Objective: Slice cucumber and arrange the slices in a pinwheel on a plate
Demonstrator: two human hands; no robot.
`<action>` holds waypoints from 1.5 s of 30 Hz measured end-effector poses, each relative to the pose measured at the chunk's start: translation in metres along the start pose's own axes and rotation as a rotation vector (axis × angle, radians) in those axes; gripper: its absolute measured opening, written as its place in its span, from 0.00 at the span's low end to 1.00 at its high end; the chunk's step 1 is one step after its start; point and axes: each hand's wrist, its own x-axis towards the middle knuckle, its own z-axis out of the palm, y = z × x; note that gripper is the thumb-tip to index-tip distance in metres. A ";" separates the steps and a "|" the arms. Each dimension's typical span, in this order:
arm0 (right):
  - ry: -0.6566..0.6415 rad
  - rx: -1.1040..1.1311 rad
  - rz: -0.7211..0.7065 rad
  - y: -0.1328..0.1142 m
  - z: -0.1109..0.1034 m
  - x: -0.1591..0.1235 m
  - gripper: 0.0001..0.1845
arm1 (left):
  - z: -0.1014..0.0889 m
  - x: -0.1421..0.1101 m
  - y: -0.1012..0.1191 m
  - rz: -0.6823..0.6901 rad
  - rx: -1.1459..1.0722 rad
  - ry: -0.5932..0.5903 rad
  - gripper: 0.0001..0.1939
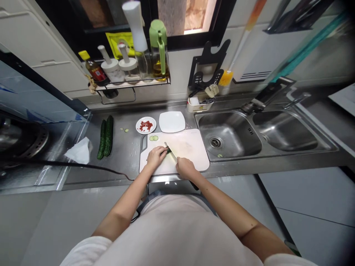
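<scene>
A white cutting board (191,147) lies on the steel counter in front of me. My left hand (156,156) is curled over a piece of cucumber (168,150) on the board, pinning it down. My right hand (185,168) is closed around the handle of a knife (170,150), whose blade rests against the cucumber beside my left fingers. Two cut cucumber slices (153,138) lie at the board's far left corner.
Two whole cucumbers (105,137) lie left of the board, with a crumpled tissue (80,150) beyond. A small plate of chopped red chilli (145,125) and a white square plate (172,121) sit behind. A double sink (230,138) is at right, a condiment rack (133,83) on the wall.
</scene>
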 end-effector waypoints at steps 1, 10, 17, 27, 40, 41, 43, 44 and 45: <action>-0.001 0.000 0.000 -0.001 -0.001 0.001 0.15 | 0.000 0.000 0.000 -0.001 -0.001 -0.003 0.11; 0.042 0.012 -0.018 -0.010 -0.004 0.020 0.18 | 0.001 0.000 -0.003 0.015 0.005 -0.003 0.11; 0.043 -0.001 -0.022 -0.007 -0.003 0.017 0.18 | -0.001 0.001 -0.001 0.009 0.007 -0.001 0.11; -0.008 -0.003 -0.012 0.002 0.004 0.009 0.17 | -0.004 0.002 0.004 -0.009 -0.007 0.000 0.10; 0.045 0.021 -0.015 -0.007 0.007 0.027 0.19 | -0.004 0.002 0.003 -0.023 -0.020 -0.004 0.11; 0.051 0.023 -0.012 -0.009 0.005 0.027 0.19 | -0.005 0.002 0.004 -0.024 -0.022 -0.002 0.11; 0.056 0.027 -0.006 -0.012 0.003 0.028 0.19 | -0.005 0.001 0.005 -0.021 -0.025 -0.001 0.11; 0.057 0.029 -0.004 -0.013 0.001 0.028 0.18 | -0.005 0.001 0.005 -0.020 -0.027 0.000 0.11; 0.058 0.031 -0.002 -0.014 0.000 0.028 0.18 | -0.005 0.001 0.005 -0.018 -0.028 0.000 0.11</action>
